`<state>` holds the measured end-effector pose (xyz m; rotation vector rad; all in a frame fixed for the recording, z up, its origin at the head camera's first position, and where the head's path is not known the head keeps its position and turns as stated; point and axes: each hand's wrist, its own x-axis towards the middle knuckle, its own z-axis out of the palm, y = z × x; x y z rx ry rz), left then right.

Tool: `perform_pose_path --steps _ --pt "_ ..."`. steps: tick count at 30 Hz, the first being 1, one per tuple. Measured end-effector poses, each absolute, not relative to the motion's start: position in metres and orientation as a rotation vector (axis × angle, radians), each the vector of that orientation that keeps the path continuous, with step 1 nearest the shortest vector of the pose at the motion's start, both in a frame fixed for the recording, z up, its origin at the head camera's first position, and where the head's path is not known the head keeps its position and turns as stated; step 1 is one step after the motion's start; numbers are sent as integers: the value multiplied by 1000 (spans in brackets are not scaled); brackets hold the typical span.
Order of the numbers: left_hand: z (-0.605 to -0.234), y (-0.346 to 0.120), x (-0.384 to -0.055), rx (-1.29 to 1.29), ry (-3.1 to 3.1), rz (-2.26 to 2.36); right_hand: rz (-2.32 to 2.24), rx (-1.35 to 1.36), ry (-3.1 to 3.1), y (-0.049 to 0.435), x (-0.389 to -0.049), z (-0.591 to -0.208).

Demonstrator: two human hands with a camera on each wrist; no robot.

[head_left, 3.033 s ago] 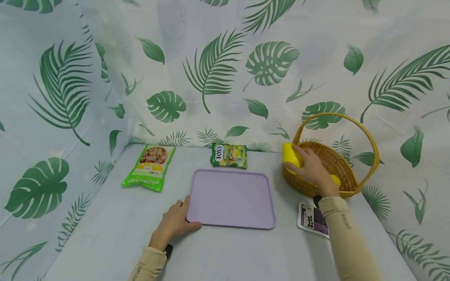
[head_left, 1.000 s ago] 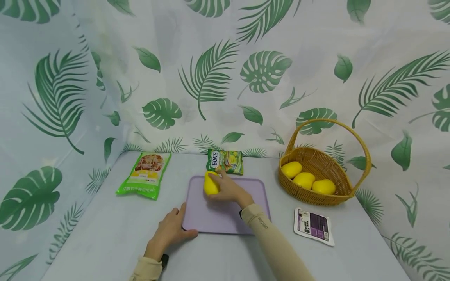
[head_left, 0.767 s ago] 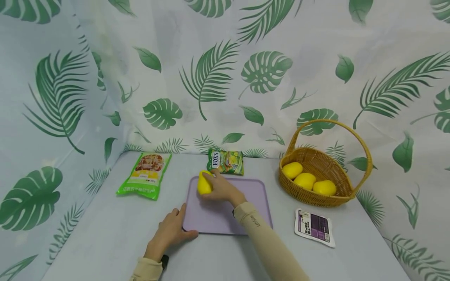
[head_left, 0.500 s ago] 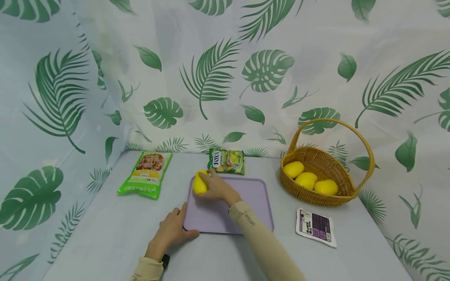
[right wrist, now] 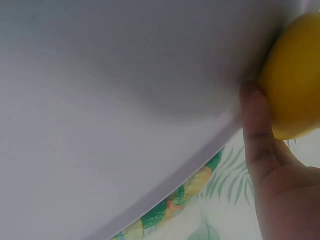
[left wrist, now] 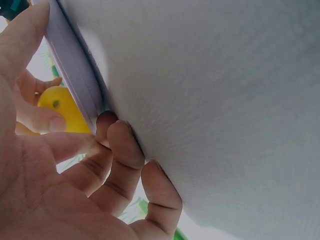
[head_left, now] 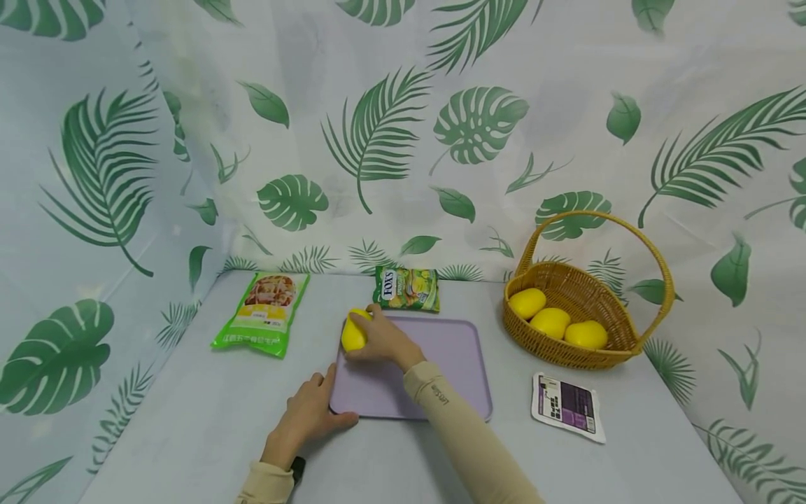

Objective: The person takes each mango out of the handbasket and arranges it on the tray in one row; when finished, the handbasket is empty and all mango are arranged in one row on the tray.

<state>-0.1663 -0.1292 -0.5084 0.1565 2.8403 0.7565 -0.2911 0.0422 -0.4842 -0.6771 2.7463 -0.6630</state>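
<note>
A light purple tray (head_left: 409,406) lies on the white table. My left hand (head_left: 308,413) grips its near left corner, with the thumb along the front edge and the fingers at the left side; in the left wrist view those fingers (left wrist: 125,145) are bent against the tabletop. My right hand (head_left: 384,339) holds a yellow mango (head_left: 355,334) at the tray's far left corner. The right wrist view shows the mango (right wrist: 295,80) low over the tray, a finger against its side; whether it touches the tray, I cannot tell.
At the right stands a wicker basket (head_left: 567,357) with a tall handle and three mangoes (head_left: 550,323). A purple-and-white packet (head_left: 567,407) lies before it. Behind the tray is a green FOX'S candy bag (head_left: 408,288); to the left lies a green food packet (head_left: 264,315). A leaf-print curtain (head_left: 378,140) encloses the table.
My right hand has carried the mango from the basket leftward to the tray's far left corner, shifting slightly left over the last second. My left hand has stayed at the tray corner.
</note>
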Motion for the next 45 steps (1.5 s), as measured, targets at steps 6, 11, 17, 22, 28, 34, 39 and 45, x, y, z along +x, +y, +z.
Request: perform_pose_path --steps 6,11,17,22,28,34,39,45 --pt "-509 -129 -166 163 2844 753 -661 -656 2746 44 -291 -484" --pt "-508 -129 -166 155 2840 744 -663 -639 2748 51 -292 -480" --pt "-507 -129 -166 145 2835 733 -624 -617 2784 71 -294 -469" --pt "-506 -129 -167 139 2832 730 -634 -629 2847 94 -300 -451" --pt "-506 -128 -167 126 2822 725 -649 -564 2886 129 -301 -431" --pt "-508 -129 -166 133 2827 724 -624 -528 2934 169 -300 -423" --pt "-510 -130 -166 143 2836 729 -613 -524 2982 199 -300 -419" --pt "-509 -129 -166 140 2831 726 -611 -480 3018 235 -300 -416"
